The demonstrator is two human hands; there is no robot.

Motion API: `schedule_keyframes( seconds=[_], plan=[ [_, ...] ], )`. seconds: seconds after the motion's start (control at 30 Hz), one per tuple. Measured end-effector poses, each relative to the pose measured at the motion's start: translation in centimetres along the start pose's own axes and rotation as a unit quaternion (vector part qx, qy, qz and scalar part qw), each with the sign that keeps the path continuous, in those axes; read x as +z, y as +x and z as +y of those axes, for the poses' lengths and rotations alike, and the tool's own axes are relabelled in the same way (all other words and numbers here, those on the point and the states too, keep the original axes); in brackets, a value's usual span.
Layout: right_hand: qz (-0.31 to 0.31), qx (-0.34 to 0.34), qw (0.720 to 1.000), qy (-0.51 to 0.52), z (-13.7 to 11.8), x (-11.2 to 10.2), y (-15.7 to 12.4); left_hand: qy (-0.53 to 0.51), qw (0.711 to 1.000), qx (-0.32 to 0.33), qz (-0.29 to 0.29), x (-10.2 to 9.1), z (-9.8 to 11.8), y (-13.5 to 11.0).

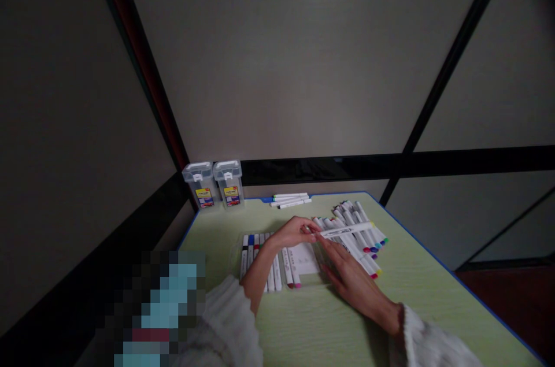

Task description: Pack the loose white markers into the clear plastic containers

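Head view: a pale green table (pixel 416 297) with a blue edge fills the lower frame, set against grey wall panels with dark frames. At its far left corner stand two clear lidded boxes (pixel 214 184) side by side, each with a yellow label. A shallow clear tray (pixel 306 281) lies in the middle and holds a row of markers (pixel 260 251) and a white card (pixel 303 257). To its right is a heap of markers (pixel 362 228) with coloured caps, and a few loose markers (pixel 290 200) lie near the far edge.

The right hand (pixel 351 277) rests palm down over the tray's right end, fingers straight and together, gripping nothing. The left hand (pixel 295 232) is curled, its fingertips pinching one end of a white marker (pixel 347 231), which lies crosswise over the heap, just beyond the right fingertips.
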State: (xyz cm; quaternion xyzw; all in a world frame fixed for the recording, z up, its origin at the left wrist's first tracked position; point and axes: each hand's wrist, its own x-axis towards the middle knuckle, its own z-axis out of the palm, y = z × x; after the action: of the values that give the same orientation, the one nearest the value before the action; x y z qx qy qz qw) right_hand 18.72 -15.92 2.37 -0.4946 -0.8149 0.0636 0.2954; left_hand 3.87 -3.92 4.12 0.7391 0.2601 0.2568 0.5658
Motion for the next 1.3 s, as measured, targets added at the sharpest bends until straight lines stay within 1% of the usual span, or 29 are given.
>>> schedule_keyframes(
  seconds=[0.2,0.47,0.6,0.73,0.9,1.07,1.2,1.3],
  plan=[
    [0.01,0.001,1.0,0.003,0.2,0.0,-0.2,-0.039,0.999,-0.02,-0.014,0.2,0.3,0.0],
    [0.008,-0.001,1.0,0.014,0.2,-0.2,-0.1,-0.08,0.994,-0.06,-0.04,0.6,0.1,-0.2],
    [0.014,-0.004,1.0,0.023,0.2,-0.3,-0.1,-0.076,0.991,-0.088,-0.065,0.8,-0.1,-0.2],
    [0.012,0.0,0.999,0.037,-0.2,-0.6,0.0,-0.061,0.988,-0.11,-0.095,0.9,0.2,-0.3],
    [0.0,-0.002,0.999,0.054,-0.7,-1.1,0.1,-0.049,0.982,-0.127,-0.135,1.0,0.5,-0.6],
    [-0.008,-0.002,0.999,0.052,-0.7,-1.1,0.1,-0.043,0.972,-0.14,-0.182,0.8,0.7,-0.9],
    [-0.006,-0.009,0.999,0.035,-0.5,-1.0,-0.1,-0.041,0.974,-0.128,-0.179,0.4,1.3,-1.2],
    [-0.003,-0.015,1.0,0.024,-0.6,-1.0,-0.2,-0.039,0.982,-0.112,-0.149,0.1,1.3,-1.1]
  ],
)
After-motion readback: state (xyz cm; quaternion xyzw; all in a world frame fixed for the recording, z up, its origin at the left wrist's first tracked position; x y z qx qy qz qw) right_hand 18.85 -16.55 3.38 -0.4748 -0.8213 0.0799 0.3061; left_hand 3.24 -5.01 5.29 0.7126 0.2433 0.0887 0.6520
